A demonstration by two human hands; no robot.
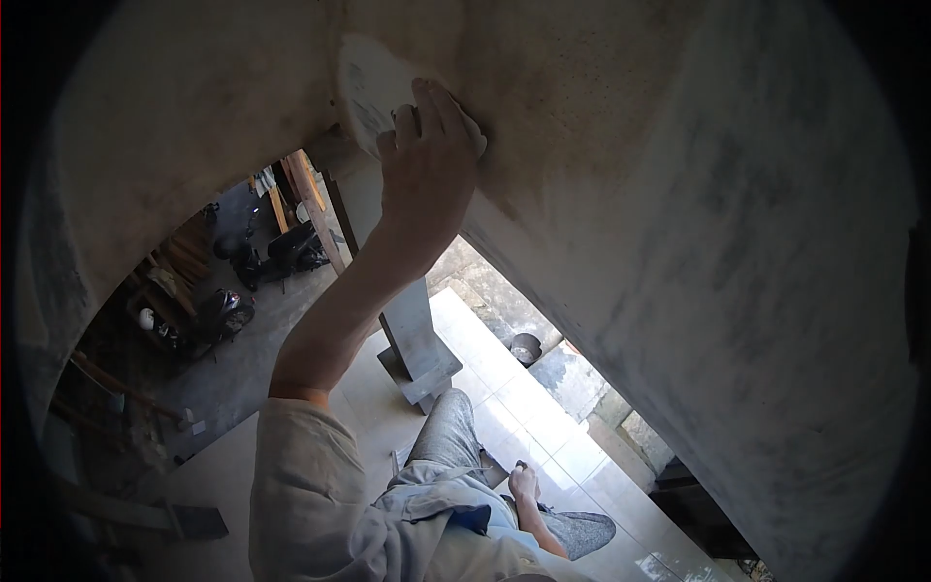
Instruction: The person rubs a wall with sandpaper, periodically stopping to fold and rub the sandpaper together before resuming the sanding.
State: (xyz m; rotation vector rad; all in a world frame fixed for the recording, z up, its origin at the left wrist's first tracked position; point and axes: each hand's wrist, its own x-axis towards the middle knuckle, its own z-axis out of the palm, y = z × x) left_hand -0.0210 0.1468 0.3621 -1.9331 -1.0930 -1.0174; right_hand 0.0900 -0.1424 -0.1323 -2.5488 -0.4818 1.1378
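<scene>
My left hand point(427, 165) is raised to a large smooth surface point(601, 126), mottled brown and grey, which fills the top and right of the view. Its fingers are bent over a pale, thin-edged piece point(479, 139) pressed to that surface, mostly hidden under the palm. Beside the fingertips lies a whitish patch point(369, 78) with grey streaks. Low down by my knee, my right hand point(525, 482) is closed around something small and dark point(521, 466), too small to make out.
Below me is a pale tiled floor point(485, 388). A grey post with a stepped base point(419, 364) stands near my leg. A dark bucket point(526, 349) sits beyond the tiles. Parked motorbikes point(291, 252) and wooden planks point(179, 257) are at the left.
</scene>
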